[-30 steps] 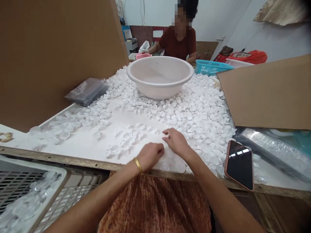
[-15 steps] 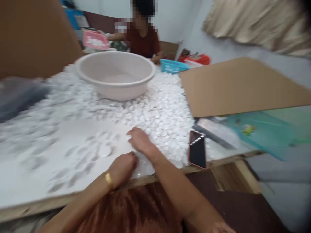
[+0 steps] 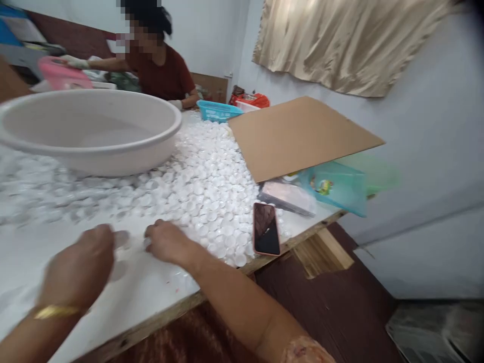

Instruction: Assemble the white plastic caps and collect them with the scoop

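My left hand (image 3: 81,264), with a gold bracelet at the wrist, is above the white tabletop (image 3: 151,297) at the left. Its fingers are curled closed and blurred; what they hold, if anything, is hidden. Beside its fingertips are a pale round disc (image 3: 122,238) and a fainter one (image 3: 119,270) below. My right hand (image 3: 166,242) rests just to the right, fingers pinched together, with a small whitish piece at the tips. Behind both hands spreads a thick layer of small white round cap-like pieces (image 3: 212,186).
A large white basin (image 3: 124,161) stands on the pieces. A phone (image 3: 266,229) lies near the table edge, beside a cardboard sheet (image 3: 302,138) and a teal plastic sheet (image 3: 340,184). Across the table sits a gloved person (image 3: 162,70) by a pink basket (image 3: 64,73) and a blue basket (image 3: 219,111).
My view has turned right and the basin appears nearer. My hands have come apart, the left one shifting leftward and lifting. The person opposite still handles the pink basket.
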`<state>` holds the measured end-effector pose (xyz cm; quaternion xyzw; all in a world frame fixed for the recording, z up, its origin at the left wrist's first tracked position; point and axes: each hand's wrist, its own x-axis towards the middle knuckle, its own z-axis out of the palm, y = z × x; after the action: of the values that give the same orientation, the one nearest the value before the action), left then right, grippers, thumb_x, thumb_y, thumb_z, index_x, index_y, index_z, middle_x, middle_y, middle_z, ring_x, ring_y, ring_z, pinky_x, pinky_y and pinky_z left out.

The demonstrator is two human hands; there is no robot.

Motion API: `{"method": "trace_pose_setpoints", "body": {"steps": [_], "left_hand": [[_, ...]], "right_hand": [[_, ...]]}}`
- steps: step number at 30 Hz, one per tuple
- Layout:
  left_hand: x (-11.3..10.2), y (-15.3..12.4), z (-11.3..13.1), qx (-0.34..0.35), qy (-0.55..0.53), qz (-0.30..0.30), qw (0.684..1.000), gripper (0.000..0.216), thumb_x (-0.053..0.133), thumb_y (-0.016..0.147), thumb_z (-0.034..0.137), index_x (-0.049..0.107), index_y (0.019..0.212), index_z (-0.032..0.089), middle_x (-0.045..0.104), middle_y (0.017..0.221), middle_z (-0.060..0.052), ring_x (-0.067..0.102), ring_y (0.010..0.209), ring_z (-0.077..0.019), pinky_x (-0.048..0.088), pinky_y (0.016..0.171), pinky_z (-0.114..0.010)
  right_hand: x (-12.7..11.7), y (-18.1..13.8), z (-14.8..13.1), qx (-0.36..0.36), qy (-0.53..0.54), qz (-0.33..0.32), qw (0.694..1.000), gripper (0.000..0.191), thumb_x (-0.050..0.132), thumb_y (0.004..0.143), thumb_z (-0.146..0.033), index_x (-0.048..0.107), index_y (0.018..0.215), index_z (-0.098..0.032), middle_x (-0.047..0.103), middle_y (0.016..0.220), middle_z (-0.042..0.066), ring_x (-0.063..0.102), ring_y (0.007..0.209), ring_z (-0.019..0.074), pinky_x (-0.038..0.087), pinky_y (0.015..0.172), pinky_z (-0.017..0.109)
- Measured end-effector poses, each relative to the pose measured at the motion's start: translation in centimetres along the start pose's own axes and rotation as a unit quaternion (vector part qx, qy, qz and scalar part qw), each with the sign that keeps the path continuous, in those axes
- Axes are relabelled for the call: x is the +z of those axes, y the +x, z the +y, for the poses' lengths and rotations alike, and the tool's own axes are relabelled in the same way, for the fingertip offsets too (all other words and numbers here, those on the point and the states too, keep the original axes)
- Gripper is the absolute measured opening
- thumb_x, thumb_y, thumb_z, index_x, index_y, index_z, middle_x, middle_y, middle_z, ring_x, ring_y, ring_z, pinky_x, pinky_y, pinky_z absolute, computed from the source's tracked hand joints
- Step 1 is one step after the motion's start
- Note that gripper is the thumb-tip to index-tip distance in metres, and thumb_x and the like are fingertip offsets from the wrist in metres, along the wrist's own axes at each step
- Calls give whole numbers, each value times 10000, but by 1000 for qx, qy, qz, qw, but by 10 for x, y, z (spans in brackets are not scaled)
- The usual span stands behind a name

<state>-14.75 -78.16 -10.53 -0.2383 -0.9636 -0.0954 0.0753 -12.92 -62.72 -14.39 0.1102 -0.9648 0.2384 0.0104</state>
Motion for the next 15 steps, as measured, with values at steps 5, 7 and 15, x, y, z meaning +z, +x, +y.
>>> {"method": "trace_pose_setpoints", "body": {"steps": [5,7,15], "left_hand": [[12,-2,24,76,9,-53,996,177,394,783,65,533,865,137,602,777,-62,573,695,-166,398,618,-249],[20,-2,20,39,-17,-42,998,203,433,762,61,581,873,144,629,801,-63,590,746,-176,416,654,-262],[23,-11,9,85,-100,24,991,168,521,762,81,662,796,167,648,770,-38,597,698,-146,451,643,-252]], "right_hand": [[6,-4,-6,53,61,15,997,144,583,767,-212,616,865,-111,567,878,85,544,813,157,408,726,244],[9,-4,-4,56,84,21,995,187,632,737,-215,606,882,-100,552,905,90,535,815,159,398,734,255],[12,-5,-4,90,98,27,991,190,652,709,-200,589,870,-120,534,883,50,518,771,127,382,680,220]]}}
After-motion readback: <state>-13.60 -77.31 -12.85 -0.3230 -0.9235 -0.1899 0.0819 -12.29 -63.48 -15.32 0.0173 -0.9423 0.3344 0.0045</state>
